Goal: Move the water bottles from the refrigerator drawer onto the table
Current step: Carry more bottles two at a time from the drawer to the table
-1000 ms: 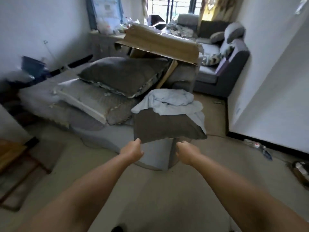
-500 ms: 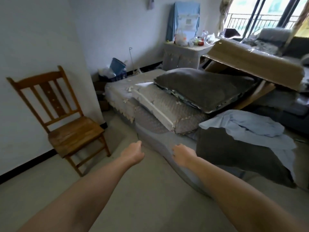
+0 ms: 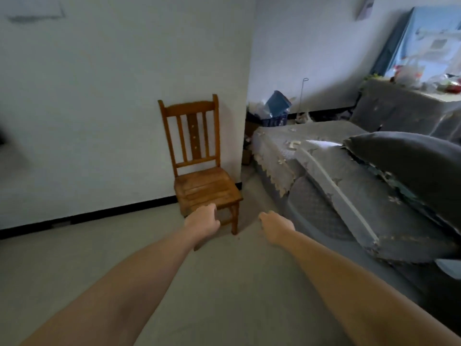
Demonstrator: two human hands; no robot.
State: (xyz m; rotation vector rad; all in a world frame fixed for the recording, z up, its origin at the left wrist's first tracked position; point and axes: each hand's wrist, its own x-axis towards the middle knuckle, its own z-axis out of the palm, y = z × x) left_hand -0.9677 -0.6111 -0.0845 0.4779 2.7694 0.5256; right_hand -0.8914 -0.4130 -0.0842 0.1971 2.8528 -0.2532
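**No fridge in sight, both hands carrying nothing**

My left hand [image 3: 202, 222] and right hand [image 3: 275, 227] are stretched out in front of me over the bare floor, backs up, holding nothing. The fingers of both curl loosely downward. They pinch nothing and press on nothing, and I cannot see the fingertips well enough to say more.

I take the wooden chair [image 3: 199, 166] as my landmark. It stands against the white wall [image 3: 112, 96]. My left hand hangs in front of its seat edge, and my right hand is to the right of its front leg, toward the covered sofa [image 3: 324, 183] with the grey cushion [image 3: 409, 161] on it. Behind the chair's right side, in the corner, sits a blue bin [image 3: 277, 106].

The refrigerator, its drawer, the water bottles and the table are all out of view. So I cannot tell which way the bottles lie from my fingers, how their long axes run, or which hand is nearer. As I judge it, the task is barely begun, and the next move must be finding the refrigerator, not reaching.
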